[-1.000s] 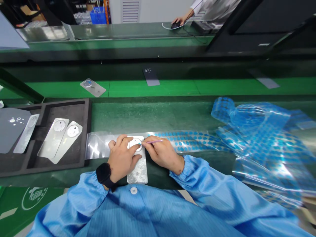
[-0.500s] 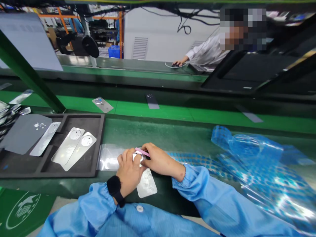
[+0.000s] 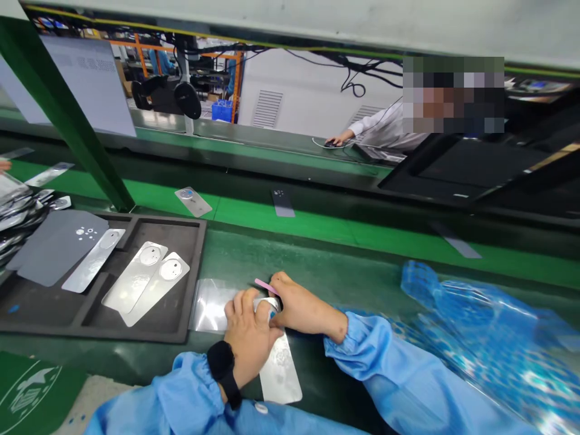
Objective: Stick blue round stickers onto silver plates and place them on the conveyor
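A silver phone back cover point(image 3: 281, 373) lies tilted on the green bench in front of me. My left hand point(image 3: 249, 338) rests over its upper part with bent fingers, gripping it near the round camera ring. My right hand point(image 3: 304, 307) is closed around a thin pink stick point(image 3: 265, 285) whose end sticks out past the fingers. Its fingertips meet the left ones at the camera ring, where a small blue spot shows. What lies right under the fingertips is hidden. Beneath and left of the hands is a clear plastic sheet point(image 3: 211, 307).
A dark foam tray point(image 3: 196, 284) on the left holds silver back covers point(image 3: 136, 275) and grey sheets point(image 3: 57, 251). Blue dotted film point(image 3: 480, 326) is heaped on the right. Covers lie on the green belt point(image 3: 244, 211) beyond. A person's hand point(image 3: 338, 140) touches a mouse across the line.
The view has shifted, so the scene sits lower and to the right. Both hands stay at the camera ring, where the blue spot now shows. Another person's fingers appear at the left edge.
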Action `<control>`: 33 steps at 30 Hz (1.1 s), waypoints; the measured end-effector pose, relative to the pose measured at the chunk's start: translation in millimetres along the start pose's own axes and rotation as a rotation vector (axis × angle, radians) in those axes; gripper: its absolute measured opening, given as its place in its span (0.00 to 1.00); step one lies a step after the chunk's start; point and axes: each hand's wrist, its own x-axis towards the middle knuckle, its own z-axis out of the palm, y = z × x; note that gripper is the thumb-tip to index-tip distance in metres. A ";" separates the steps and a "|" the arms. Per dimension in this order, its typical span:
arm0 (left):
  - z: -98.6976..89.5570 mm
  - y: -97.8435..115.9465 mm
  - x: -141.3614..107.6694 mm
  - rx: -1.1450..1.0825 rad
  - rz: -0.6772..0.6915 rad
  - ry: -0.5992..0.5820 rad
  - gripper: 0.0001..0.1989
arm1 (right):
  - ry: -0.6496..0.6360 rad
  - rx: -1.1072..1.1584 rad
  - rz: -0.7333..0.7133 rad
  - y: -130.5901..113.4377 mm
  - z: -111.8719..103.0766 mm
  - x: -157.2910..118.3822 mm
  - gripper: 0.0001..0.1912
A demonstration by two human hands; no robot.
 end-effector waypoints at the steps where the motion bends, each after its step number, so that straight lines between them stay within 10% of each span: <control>1: 0.5 -0.2 -0.2 -0.025 -0.013 0.027 0.25 | -0.009 0.027 0.011 1.9 -4.8 3.4 0.16; 11: 0.2 -1.0 -0.6 -0.121 -0.053 0.127 0.17 | 0.628 0.097 0.151 16.7 -121.5 155.4 0.20; 16: -3.1 -0.6 0.6 -0.145 -0.049 0.086 0.17 | 0.538 -0.153 0.369 34.5 -131.1 181.8 0.35; 25: -8.9 -7.1 6.0 -0.317 -0.185 0.065 0.07 | 0.472 -0.116 0.278 28.6 -115.5 169.7 0.14; 30: -19.0 -12.8 25.3 -0.594 -0.422 0.007 0.04 | 0.596 0.045 0.268 26.7 -118.5 108.1 0.12; 33: -24.2 -11.4 42.7 -0.822 -0.581 0.033 0.10 | 0.590 0.215 0.275 25.3 -84.1 51.1 0.13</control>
